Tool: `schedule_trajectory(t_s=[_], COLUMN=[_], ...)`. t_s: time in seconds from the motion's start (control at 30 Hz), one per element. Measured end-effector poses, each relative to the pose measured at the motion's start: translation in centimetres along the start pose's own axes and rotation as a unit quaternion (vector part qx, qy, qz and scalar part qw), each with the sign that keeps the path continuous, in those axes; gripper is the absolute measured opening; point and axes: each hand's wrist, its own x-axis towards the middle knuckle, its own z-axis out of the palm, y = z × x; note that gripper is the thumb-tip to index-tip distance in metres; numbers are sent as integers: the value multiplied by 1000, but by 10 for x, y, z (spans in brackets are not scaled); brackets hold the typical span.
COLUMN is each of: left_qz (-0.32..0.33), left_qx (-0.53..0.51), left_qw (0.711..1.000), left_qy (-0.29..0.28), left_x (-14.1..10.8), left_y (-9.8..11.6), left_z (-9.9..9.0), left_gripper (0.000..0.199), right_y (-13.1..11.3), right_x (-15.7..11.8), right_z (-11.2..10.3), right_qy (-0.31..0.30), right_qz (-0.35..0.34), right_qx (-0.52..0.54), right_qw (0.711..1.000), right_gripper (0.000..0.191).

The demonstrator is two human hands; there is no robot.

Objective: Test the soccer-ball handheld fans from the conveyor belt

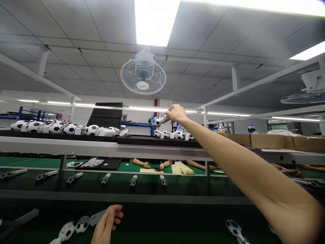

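My right hand [177, 113] is raised above the upper shelf, its fingers closed round the handle of a soccer-ball-patterned handheld fan [156, 121]. The ball-shaped head points left. Low in the view, my left hand [106, 223] is open with loosely bent fingers. It is beside the white handle of another handheld fan [83, 224] on the dark green belt; whether they touch I cannot tell. A further fan [67, 231] lies just left of that one. On the upper shelf, more such fans [93, 130] sit in a black tray, with another group [179, 135] below my right hand.
A metal shelf rail [91, 146] crosses above the belt [177, 217]. Several fans [133, 180] lie spaced along the far strip. Beyond, co-workers' hands [146, 165] are near yellow sheets [183, 168]. Cardboard boxes [267, 140] stand right on the shelf; a ceiling fan [143, 76] hangs overhead.
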Motion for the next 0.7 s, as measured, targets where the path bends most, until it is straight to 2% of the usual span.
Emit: schedule_trajectory(t_s=[0.13,0.23,0.33,0.4,0.47,0.57,0.7], left_qz=[-6,24,45,48,46,38,39], left_qx=[30,46,45,47,51,58,87], left_qw=[999,999,998,998,998,997,994], left_qy=[10,9,7,6,1,-19,-59], left_x=[-2,-8,-15,-17,-18,-16,-8], left_y=[4,11,18,21,21,17,7], left_z=[1,1,2,4,6,8,6], left_gripper=[81,79,75,71,68,66,69], right_y=[2,15,29,35,37,32,19], right_x=[18,24,30,35,40,45,47], right_z=[36,70,95,105,113,123,129], right_qy=[-5,-54,-171,-250,-303,-337,-342], right_qz=[-16,8,69,98,110,111,87], right_qx=[-59,-93,-127,-142,-153,-179,-214], right_qw=[998,994,975,953,934,918,911], right_gripper=[49,59,49,42,41,42,39])
